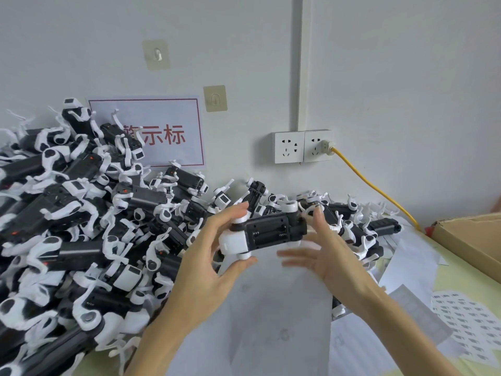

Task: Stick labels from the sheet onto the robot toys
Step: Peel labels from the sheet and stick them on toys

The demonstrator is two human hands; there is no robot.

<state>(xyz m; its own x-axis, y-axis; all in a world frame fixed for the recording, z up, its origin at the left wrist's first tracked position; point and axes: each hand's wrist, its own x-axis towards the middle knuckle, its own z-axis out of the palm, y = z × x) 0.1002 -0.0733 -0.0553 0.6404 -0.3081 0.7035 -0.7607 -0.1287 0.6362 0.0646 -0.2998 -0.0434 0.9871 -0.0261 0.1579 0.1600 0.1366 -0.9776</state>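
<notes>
Left hand [217,256] grips robot toy [267,233] at its white end, long axis left-right, above table's back edge; right hand [322,253] fingers spread, blurred, at its right end; label sheet [469,321] near right edge.

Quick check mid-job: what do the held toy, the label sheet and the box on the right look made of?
Robot toy: apparently molded plastic, matte black body, glossier white joints.
Label sheet: paper stickers on a backing sheet, printed marks in rows.
Box: brown cardboard, dull, with a raw-looking edge.
</notes>
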